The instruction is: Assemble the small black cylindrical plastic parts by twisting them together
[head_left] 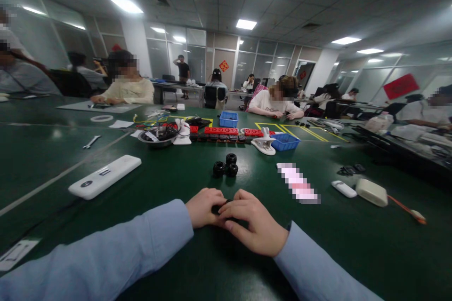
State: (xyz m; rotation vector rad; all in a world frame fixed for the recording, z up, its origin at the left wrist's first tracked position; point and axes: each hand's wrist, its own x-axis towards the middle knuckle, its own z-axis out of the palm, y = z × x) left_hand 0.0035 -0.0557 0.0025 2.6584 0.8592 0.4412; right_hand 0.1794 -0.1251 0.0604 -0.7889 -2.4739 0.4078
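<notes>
Close in front of me, my left hand and my right hand meet over the green tabletop. Between them is a small black part, mostly covered by my fingers, so its kind does not show. The fingers of both hands are closed around it, the right ones lying over the left fingertips. Just beyond my hands sit three black tyre-like wheels, grouped tightly together on the table.
A long white device and a wrench lie left. Farther back are a metal bowl, red strips, white clips and blue bins. A beige case lies right. Several people sit around.
</notes>
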